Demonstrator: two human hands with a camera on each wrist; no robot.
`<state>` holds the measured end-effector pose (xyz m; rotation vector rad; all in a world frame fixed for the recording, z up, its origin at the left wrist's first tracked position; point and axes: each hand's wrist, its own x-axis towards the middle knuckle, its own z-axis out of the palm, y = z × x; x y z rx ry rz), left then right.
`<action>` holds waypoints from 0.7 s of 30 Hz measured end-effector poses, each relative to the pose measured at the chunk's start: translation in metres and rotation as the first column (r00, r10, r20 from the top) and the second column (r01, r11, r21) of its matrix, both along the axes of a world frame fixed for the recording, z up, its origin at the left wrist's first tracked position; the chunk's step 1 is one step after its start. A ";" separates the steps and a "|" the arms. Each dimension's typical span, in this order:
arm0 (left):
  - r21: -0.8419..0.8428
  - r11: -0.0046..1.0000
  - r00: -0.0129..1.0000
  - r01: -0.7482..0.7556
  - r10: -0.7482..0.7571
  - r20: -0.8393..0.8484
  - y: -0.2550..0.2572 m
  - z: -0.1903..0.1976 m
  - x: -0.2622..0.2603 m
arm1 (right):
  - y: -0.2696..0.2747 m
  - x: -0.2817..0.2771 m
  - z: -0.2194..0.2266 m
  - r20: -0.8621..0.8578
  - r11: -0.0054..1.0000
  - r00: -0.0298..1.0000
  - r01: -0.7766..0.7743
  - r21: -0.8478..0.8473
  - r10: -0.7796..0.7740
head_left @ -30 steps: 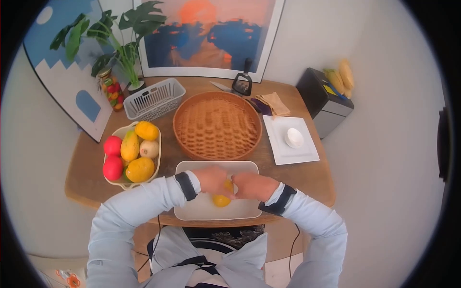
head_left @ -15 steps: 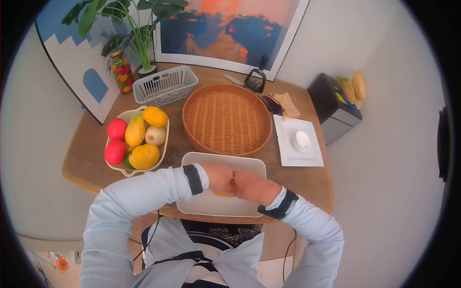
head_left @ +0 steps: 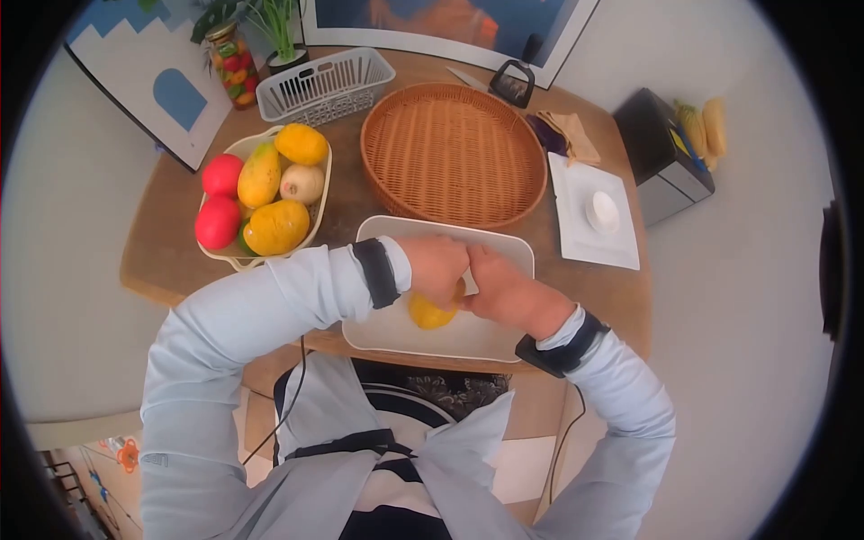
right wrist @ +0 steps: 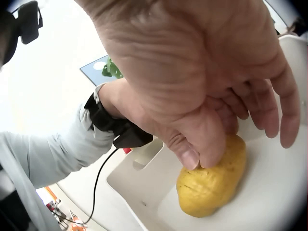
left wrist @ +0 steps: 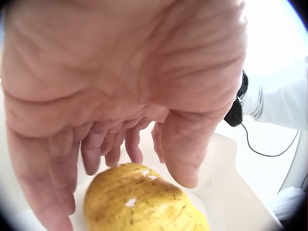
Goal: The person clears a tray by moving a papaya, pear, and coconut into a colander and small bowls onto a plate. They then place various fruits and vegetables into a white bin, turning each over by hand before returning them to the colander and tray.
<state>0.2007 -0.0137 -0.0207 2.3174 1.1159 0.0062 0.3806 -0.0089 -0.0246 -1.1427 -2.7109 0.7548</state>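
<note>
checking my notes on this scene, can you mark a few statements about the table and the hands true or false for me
1. The yellow fruit under the hands lies in the white tray. True.
2. The two red fruits sit in the round wicker tray. False: they are in the cream basket with other fruit.
3. The small white dish rests on the square plate. True.
4. The left hand and right hand are over the square plate. False: both are over the white tray.
5. The grey basket stands next to the potted plant. True.
</note>
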 end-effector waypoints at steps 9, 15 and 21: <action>-0.251 0.968 0.987 0.021 -0.061 -0.150 -0.007 0.009 0.009 | 0.008 0.002 -0.006 0.177 0.912 0.972 -0.068 -0.404 0.151; -0.047 0.999 0.999 -0.011 0.013 0.038 -0.005 0.015 -0.001 | 0.011 0.008 0.012 0.182 0.968 0.980 -0.032 -0.251 0.079; -0.357 0.934 0.997 0.009 -0.037 -0.071 0.003 0.014 0.005 | -0.001 -0.007 0.042 0.174 0.925 0.981 -0.014 -0.379 0.086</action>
